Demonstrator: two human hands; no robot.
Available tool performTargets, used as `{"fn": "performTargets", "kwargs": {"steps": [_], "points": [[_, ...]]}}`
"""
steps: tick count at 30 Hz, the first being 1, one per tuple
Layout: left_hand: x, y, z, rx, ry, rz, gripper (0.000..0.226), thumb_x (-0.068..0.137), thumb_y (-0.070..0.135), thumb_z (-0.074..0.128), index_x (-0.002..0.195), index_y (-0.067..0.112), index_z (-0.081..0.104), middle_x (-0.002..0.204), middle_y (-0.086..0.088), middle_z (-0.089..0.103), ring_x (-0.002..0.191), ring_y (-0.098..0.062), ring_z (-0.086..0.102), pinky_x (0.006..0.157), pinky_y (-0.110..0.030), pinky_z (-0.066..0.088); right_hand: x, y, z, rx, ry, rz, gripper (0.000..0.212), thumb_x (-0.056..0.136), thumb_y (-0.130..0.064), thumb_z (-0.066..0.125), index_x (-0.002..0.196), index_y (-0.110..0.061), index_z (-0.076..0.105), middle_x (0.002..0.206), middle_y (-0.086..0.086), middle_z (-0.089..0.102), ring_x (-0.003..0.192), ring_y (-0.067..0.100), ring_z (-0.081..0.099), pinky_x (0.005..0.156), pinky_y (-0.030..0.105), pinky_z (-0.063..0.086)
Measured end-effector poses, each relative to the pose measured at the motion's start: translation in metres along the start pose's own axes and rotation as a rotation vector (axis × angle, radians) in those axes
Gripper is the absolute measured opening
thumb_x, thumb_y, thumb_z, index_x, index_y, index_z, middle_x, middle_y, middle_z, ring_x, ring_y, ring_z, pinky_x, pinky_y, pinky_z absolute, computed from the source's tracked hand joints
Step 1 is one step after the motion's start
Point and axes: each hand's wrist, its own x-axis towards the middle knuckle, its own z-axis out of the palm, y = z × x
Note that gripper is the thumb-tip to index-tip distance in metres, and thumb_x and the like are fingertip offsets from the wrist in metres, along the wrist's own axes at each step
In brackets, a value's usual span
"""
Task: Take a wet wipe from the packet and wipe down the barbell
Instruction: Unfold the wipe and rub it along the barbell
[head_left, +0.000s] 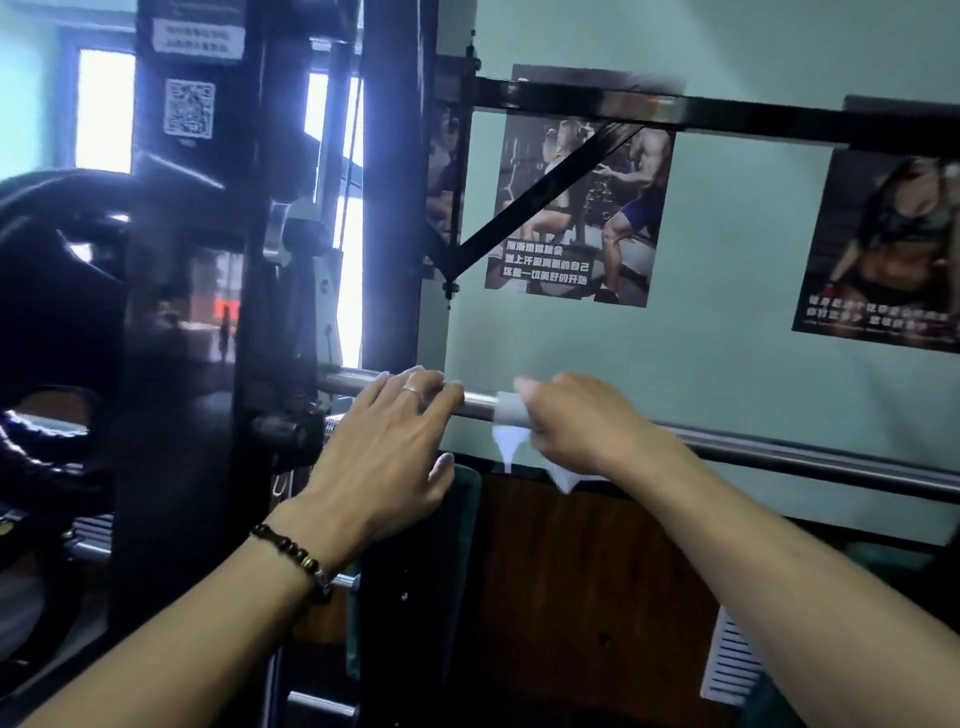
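Observation:
A steel barbell (810, 457) runs from the rack at the left down to the right edge. A white wet wipe (511, 413) is wrapped around the bar near its left end, with loose corners hanging below. My right hand (587, 421) grips the wipe around the bar. Just left of it, my left hand (395, 452) rests on top of the bar with its fingers curled over it, wearing a ring and a beaded bracelet. The packet is not in view.
A black rack upright (395, 182) stands behind my left hand. A black weight plate (57, 312) sits at the far left. A black crossbar (727, 117) and diagonal brace run overhead. Posters (576, 208) hang on the green wall. A brown panel (597, 597) lies below the bar.

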Motion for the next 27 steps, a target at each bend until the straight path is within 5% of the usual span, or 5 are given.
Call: {"fn": "performTargets", "kwargs": {"steps": [5,10,19,24,27], "points": [[0.009,0.013,-0.001,-0.034,0.001,0.003,0.057,0.077,0.030,0.065,0.130,0.017,0.046,0.131,-0.011,0.052,0.120,-0.033,0.049,0.109,-0.046,0.032,-0.008,0.005,0.004,-0.040,0.064,-0.012,0.024,0.081,-0.007,0.053,0.084,-0.018,0.032,0.060,0.003,0.036,0.052,0.031,0.039,0.042,0.033,0.021],[0.015,0.030,0.003,-0.068,-0.003,0.032,0.058,0.079,0.034,0.062,0.132,0.018,0.045,0.132,-0.008,0.051,0.118,-0.029,0.050,0.114,-0.045,0.025,-0.062,0.066,0.004,-0.108,0.065,0.121,0.026,0.080,-0.008,0.052,0.084,-0.019,0.029,0.079,0.010,0.063,0.060,0.033,0.043,0.049,0.035,0.029],[0.017,0.035,0.004,-0.096,0.010,0.045,0.057,0.077,0.030,0.065,0.129,0.017,0.048,0.128,-0.009,0.053,0.112,-0.032,0.052,0.110,-0.046,0.031,-0.037,0.034,0.010,-0.096,0.139,0.037,0.027,0.081,-0.010,0.057,0.084,-0.018,0.031,0.069,0.010,0.060,0.052,0.033,0.039,0.041,0.031,0.014],[0.021,0.049,0.014,-0.122,0.061,0.063,0.058,0.075,0.027,0.066,0.128,0.015,0.048,0.126,-0.010,0.055,0.113,-0.033,0.053,0.113,-0.051,0.028,-0.093,0.093,0.008,-0.190,0.138,0.179,0.020,0.081,-0.009,0.053,0.086,-0.016,0.035,0.076,0.007,0.064,0.059,0.037,0.053,0.046,0.034,0.031],[0.023,0.058,0.016,-0.130,0.079,0.096,0.058,0.073,0.027,0.067,0.127,0.017,0.048,0.124,-0.010,0.056,0.115,-0.033,0.054,0.112,-0.053,0.028,-0.090,0.086,0.009,-0.178,0.127,0.219,0.019,0.081,-0.010,0.055,0.089,-0.016,0.040,0.081,0.009,0.066,0.063,0.036,0.054,0.049,0.034,0.029]]}}
